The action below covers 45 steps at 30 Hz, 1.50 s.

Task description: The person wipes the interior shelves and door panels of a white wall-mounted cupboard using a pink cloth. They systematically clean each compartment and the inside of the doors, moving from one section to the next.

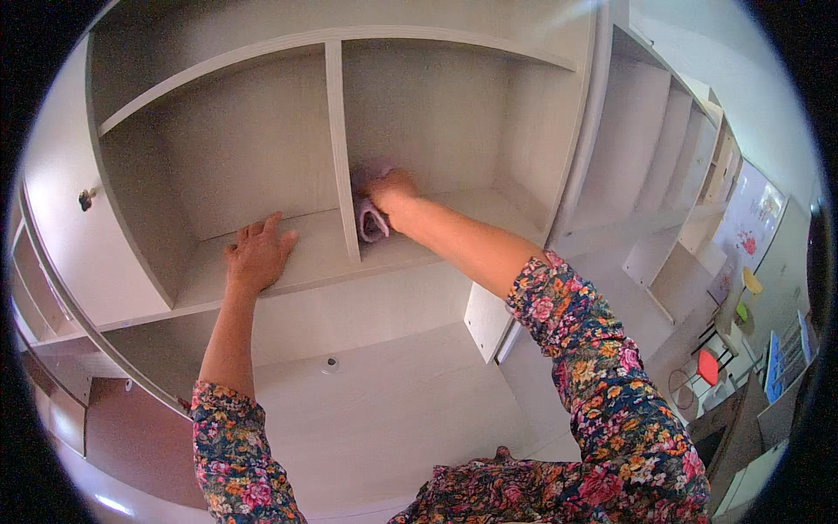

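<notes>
My right hand (391, 190) reaches into the right compartment of a pale wooden shelf unit, gripping a lilac cloth (372, 221). The cloth is bunched, with a folded end hanging below the fingers, and lies close to the upright divider (340, 131). My hand is somewhat blurred, so the fingertips are hard to make out. In the left compartment, my left hand (257, 252) rests on the shelf board (308, 252) near its front edge. Its fingers are spread and hold nothing.
Under the shelf lies a desk top (393, 406) with a round cable hole (330, 365). A cabinet door with a knob (86, 199) stands at left. More shelving (628, 137) runs along the right, with a red chair (707, 368) and a whiteboard (746, 216) beyond.
</notes>
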{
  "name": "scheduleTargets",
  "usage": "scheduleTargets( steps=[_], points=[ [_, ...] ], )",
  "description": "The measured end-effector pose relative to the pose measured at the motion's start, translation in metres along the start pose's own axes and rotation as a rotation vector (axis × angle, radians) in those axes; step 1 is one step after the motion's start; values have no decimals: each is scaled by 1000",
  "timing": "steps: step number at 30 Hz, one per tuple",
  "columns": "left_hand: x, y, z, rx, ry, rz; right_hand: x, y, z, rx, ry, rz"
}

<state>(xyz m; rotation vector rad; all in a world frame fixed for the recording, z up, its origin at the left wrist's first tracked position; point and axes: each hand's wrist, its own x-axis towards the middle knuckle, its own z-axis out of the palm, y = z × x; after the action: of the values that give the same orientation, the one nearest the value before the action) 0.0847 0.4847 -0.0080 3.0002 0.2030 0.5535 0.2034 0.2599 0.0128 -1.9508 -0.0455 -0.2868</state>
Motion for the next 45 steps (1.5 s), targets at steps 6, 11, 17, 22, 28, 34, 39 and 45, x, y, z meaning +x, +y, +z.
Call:
scheduleTargets(
  steps=[6,11,17,22,28,34,39,45],
  points=[
    [-2,1,0,-4,-29,-18,-18,-36,-23,364,-256,54],
    [1,13,-2,-6,-41,-12,10,-60,-62,725,-345,-79],
    [6,2,5,15,11,14,59,-104,-91,847,-420,-615],
    [7,-16,15,-10,47,12,30,-129,-82,1143,-330,-325],
    [6,-10,13,-15,44,18,22,-103,-109,475,302,-594],
    [6,-8,10,-12,37,23,63,-61,-140,95,783,-855],
    [6,-8,15,27,73,23,89,-32,-177,-198,1041,-877],
    [6,-8,13,7,57,34,84,32,-179,-408,929,-813]
  ],
)
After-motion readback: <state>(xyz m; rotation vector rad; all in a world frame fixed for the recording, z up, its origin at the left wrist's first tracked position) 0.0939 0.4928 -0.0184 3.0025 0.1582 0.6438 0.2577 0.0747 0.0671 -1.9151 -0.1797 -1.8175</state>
